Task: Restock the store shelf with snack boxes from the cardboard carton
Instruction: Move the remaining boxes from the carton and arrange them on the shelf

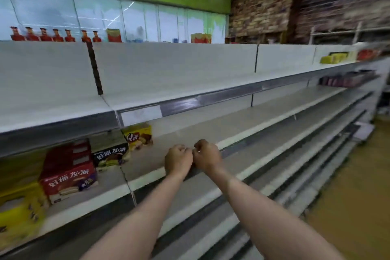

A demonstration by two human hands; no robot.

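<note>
The head view shows a long white store shelf (190,160) with several levels, and most of it is bare. Both arms of the person reach forward over the front edge of the second level. The left hand (178,159) and the right hand (207,157) are side by side, touching or almost touching, just above the shelf board near its front edge. The fingers of both hands are curled in, and no box is visible between them. Whether they pinch something small, such as the price rail, cannot be told because the picture is blurred.

The snack boxes already on the shelf stand to the left of the hands. A red snack box (68,179) stands near the front, with more red boxes stacked above it. A black snack box (110,155) stands behind it, and a yellow snack box (138,136) is further back under the upper level. More yellow boxes (19,213) fill the far left corner. The cardboard carton is not in this view.

It seems that the person is between two placements, with the hands free beside the filled part. The next move probably calls for turning to the carton, taking a new box with a firm grip, and setting it in the bare space just right of the black and yellow boxes.
</note>
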